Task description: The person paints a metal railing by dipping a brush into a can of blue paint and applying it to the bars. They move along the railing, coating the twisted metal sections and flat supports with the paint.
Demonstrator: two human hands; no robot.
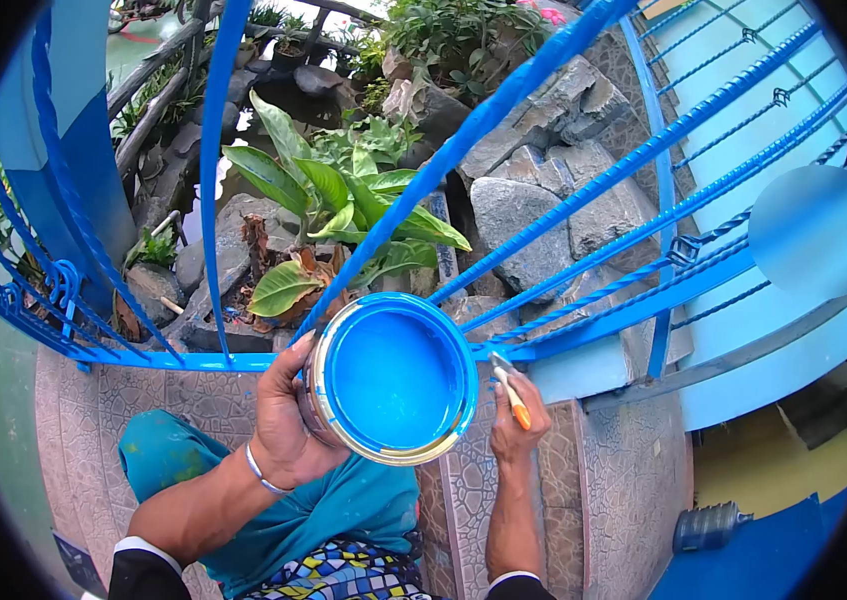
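My left hand [285,432], fingers wrapped round the side, holds a paint can [321,402] tilted so that its mouth faces me. Bright blue paint [391,370] fills the inside, and the rim is smeared with blue and dull yellow. To the right of the can, my right hand [520,425] is closed on a paintbrush [519,408] with a white and orange handle. The bristle end points up and away, right at the lower bar of a blue metal railing [573,345]. Twisted blue bars of this railing rise in front of both hands.
Behind the railing are a leafy green plant [343,195] and large grey rocks [518,235]. Stone-patterned steps [488,520] lie below my hands. A light blue ledge [743,385] curves off to the right, with a big water bottle [705,528] on its side beneath it.
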